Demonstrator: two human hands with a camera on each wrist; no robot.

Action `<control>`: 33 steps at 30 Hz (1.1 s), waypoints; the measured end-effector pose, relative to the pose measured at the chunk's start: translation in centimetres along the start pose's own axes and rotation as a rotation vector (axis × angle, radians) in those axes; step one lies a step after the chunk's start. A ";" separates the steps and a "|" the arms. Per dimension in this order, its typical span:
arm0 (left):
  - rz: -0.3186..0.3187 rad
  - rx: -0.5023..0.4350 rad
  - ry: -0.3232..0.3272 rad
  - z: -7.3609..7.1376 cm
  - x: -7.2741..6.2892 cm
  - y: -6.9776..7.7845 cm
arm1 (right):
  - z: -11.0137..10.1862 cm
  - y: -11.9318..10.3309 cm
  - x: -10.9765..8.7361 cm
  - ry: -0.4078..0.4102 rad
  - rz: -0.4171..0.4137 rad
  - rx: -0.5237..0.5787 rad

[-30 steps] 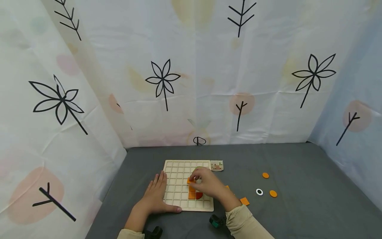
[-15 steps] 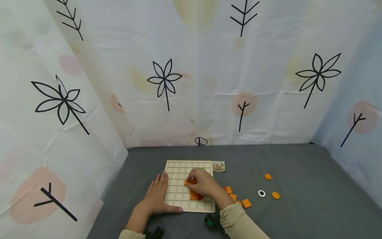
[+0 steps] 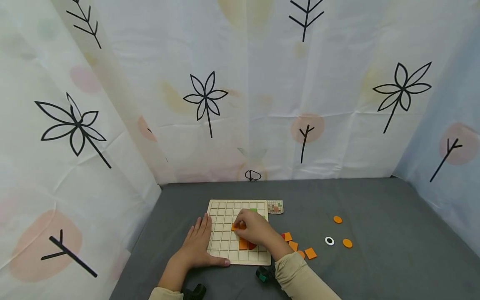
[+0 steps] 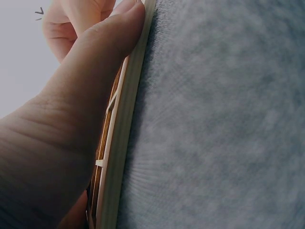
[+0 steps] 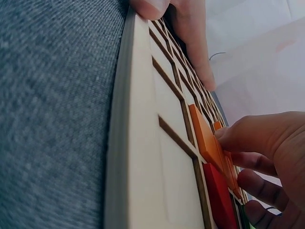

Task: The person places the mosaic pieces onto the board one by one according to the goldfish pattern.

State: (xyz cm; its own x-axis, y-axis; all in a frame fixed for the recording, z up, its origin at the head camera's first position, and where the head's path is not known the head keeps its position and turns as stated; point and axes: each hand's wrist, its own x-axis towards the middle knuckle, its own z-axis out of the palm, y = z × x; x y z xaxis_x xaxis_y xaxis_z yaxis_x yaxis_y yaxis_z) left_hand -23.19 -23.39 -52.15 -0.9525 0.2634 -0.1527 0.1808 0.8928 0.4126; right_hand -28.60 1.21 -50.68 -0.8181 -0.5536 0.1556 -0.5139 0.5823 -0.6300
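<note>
A pale wooden grid board (image 3: 221, 246) lies on the grey table. My left hand (image 3: 198, 246) rests along its left side with straight fingers, the thumb at the front edge. Over the board's right half, my right hand (image 3: 255, 228) pinches an orange square tile (image 3: 233, 227), its thumb against the piece in the right wrist view. Nearer the front, an orange tile (image 3: 243, 243) and a red piece with a rounded edge (image 3: 251, 246) sit side by side in the grid. A green tile (image 3: 253, 210) shows near the far edge. My right fingers hide part of the grid.
A small printed pattern card (image 3: 275, 206) lies at the board's far right corner. Right of the board are several loose orange tiles (image 3: 310, 253), two orange discs (image 3: 347, 243) and a white ring-like disc (image 3: 329, 241). Patterned cloth (image 3: 247, 104) stands behind the table.
My right hand has shifted slightly left over the board with the orange tile, then stayed almost still. Loose tiles by the right wrist show more. My left hand has kept its place.
</note>
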 end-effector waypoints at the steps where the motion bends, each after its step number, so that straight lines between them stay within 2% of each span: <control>1: -0.003 0.008 -0.002 0.1 0.1 -0.1 | 0.0 0.0 0.0 0.000 -0.001 0.000; 8: -0.002 0.012 0.003 0.4 0.2 -0.4 | 0.0 0.0 0.0 0.003 -0.013 0.018; 24: 0.004 -0.018 -0.007 0.1 -0.1 0.0 | 0.2 0.3 0.0 -0.008 -0.002 0.019; 33: 0.004 -0.015 -0.008 -0.3 -0.3 0.3 | -1.4 -0.6 -0.6 0.000 -0.069 0.030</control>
State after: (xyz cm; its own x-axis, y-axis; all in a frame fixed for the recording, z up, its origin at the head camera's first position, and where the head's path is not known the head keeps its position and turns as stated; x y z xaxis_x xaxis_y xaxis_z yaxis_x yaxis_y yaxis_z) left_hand -22.95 -23.30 -51.72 -0.9499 0.2695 -0.1582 0.1804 0.8863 0.4265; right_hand -28.11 2.04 -49.29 -0.7812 -0.5915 0.1997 -0.5610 0.5247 -0.6403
